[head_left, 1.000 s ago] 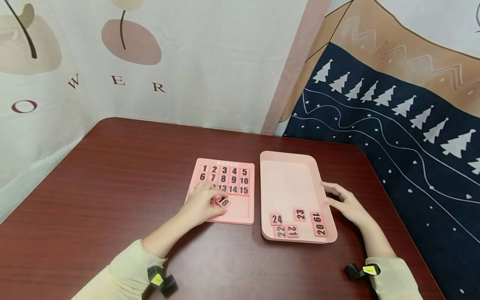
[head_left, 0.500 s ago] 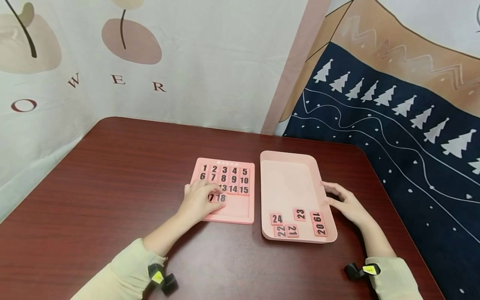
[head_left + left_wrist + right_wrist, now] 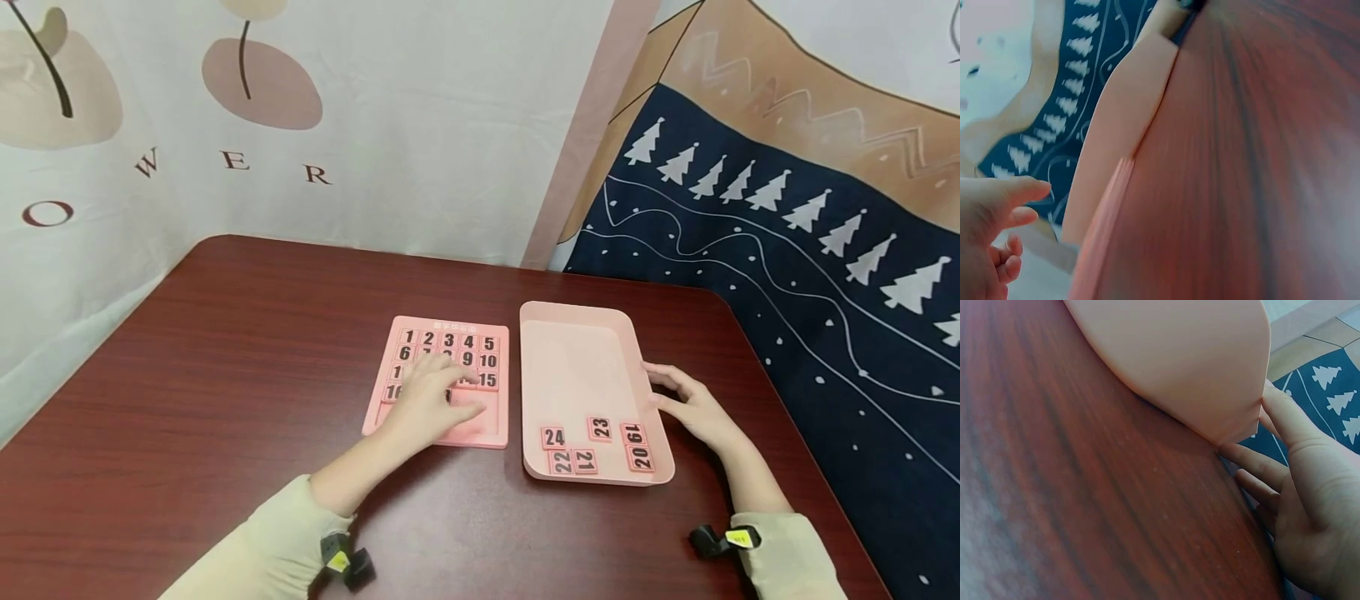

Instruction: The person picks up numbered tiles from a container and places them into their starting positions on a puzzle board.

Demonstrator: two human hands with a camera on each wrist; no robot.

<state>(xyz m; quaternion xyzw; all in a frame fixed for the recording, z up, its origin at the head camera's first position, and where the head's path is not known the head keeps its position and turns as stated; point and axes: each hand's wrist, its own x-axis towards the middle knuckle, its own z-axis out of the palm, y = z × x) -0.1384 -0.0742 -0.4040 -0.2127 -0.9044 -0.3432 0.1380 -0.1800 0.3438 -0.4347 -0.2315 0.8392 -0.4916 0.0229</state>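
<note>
My left hand [image 3: 429,402] hovers over the pink number puzzle board [image 3: 491,417] with thumb and fingers apart. Nothing is between its fingers in the left wrist view, where the left hand [image 3: 988,219] points toward the trays' sides. Upper rows of the board carry number tiles, such as tile 15 [image 3: 487,380]; the hand covers several others, including most of the row starting with tile 16 [image 3: 393,392]. My right hand [image 3: 693,410] touches the right side of the pink tray [image 3: 577,358] with its fingertips. In the right wrist view the thumb [image 3: 1282,403] meets the tray's rim.
Loose tiles lie at the tray's near end: tile 24 [image 3: 553,437], tile 23 [image 3: 599,428], tile 19 [image 3: 633,434], tile 20 [image 3: 640,458] and others. Board and tray stand side by side on the brown table [image 3: 285,333]. Printed cloths [image 3: 420,125] hang behind it.
Tile 18, tilted in my left fingers a second ago, was laid flat in the board's fourth row. The left hand has let go and shifted right. My right hand has stayed put.
</note>
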